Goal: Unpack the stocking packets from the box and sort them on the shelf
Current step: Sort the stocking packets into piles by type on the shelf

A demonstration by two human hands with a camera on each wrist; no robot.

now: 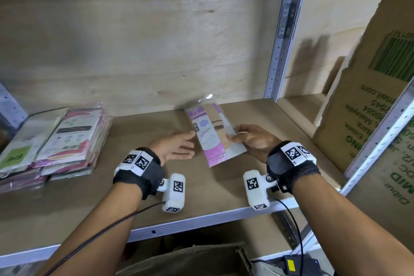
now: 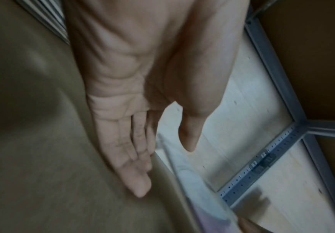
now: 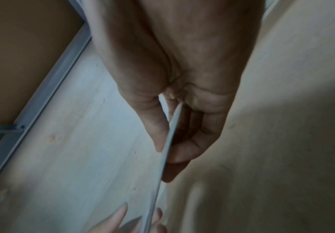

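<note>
Head view showed the right hand [image 1: 251, 142] pinching a lilac stocking packet [image 1: 212, 132] by its right edge above the shelf board [image 1: 134, 197]; the left hand [image 1: 173, 147] lay flat, fingers straight, beside it. Light, thin and probably slippery, it seemed best gripped by its stiffer card edge.

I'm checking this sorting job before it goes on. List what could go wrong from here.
1. The right hand only pinches the packet at one edge, and the left hand is open beside it; the slick packet may slip and land crooked on the shelf.
2. The stacks at the left already lean unevenly; adding another packet could make them slide.
</note>
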